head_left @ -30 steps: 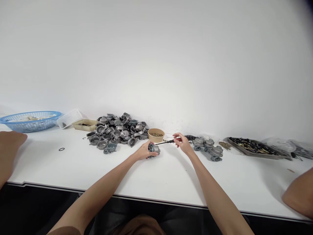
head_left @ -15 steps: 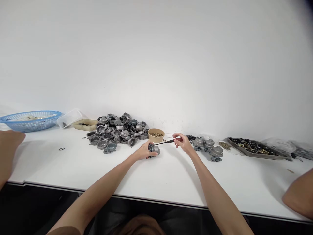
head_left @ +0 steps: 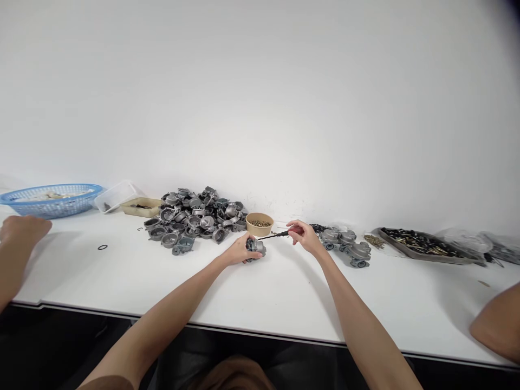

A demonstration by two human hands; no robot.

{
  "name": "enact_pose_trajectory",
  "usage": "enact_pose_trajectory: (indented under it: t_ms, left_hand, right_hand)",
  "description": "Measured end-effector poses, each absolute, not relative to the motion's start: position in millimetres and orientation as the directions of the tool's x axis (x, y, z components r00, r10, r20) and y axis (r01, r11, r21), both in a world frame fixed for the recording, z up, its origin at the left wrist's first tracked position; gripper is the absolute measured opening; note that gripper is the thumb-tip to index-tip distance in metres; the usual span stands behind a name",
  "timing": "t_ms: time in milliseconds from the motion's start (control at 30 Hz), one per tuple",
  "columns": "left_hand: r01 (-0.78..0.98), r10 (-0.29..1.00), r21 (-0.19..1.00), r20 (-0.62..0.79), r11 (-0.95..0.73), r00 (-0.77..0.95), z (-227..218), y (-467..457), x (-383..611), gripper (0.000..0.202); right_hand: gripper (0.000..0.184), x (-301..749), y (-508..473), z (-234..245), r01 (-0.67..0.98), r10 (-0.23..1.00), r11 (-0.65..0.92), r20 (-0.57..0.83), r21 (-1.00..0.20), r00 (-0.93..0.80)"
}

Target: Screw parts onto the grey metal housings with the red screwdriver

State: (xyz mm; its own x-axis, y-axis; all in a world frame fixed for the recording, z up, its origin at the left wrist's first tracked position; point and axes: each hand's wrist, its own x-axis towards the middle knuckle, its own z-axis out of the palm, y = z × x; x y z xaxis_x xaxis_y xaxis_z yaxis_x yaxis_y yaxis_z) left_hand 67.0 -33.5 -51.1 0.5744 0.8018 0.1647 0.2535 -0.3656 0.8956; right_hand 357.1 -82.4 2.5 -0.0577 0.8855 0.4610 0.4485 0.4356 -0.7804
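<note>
Only a co-worker's hand (head_left: 22,230) at the far left has shifted, now further onto the worktop (head_left: 260,292); the person's own two hands stay put. Left hand (head_left: 238,250) is closed around one grey metal casting (head_left: 257,247), which rests on the worktop just before the single tan bowl (head_left: 259,223). Right hand (head_left: 304,237) pinches one thin black tool (head_left: 274,235), its tip at the casting. One heap of castings (head_left: 195,216) is too tangled to count. A second co-worker's arm (head_left: 495,325) is cut off at the right.
</note>
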Motion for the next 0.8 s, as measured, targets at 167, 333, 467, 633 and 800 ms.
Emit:
enact_pose_trajectory:
  t_ms: [167, 333, 467, 633, 800]
  left_hand:
    - [0.248, 0.802, 0.902, 0.155, -0.353, 0.577, -51, -33, 67, 0.064]
    - [0.243, 0.803, 0.902, 0.165, -0.358, 0.572, -53, -32, 67, 0.064]
    - [0.233, 0.801, 0.905, 0.167, -0.355, 0.575, -52, -32, 66, 0.065]
    - [0.218, 0.796, 0.910, 0.169, -0.352, 0.581, -52, -33, 66, 0.063]
    - [0.299, 0.794, 0.834, 0.243, -0.465, 0.558, -54, -34, 66, 0.063]
  right_hand:
    - [0.033, 354, -81, 0, 0.497, 0.872, 0.418, 0.490, -0.760, 0.016]
    - [0.033, 354, -82, 0, 0.413, 0.872, 0.460, 0.487, -0.786, -0.044]
    - [0.034, 353, -82, 0, 0.429, 0.876, 0.439, 0.482, -0.790, -0.009]
    - [0.030, 348, -79, -1, 0.420, 0.886, 0.393, 0.459, -0.818, 0.064]
    - [0.028, 347, -78, -2, 0.309, 0.940, 0.261, 0.313, -0.915, 0.133]
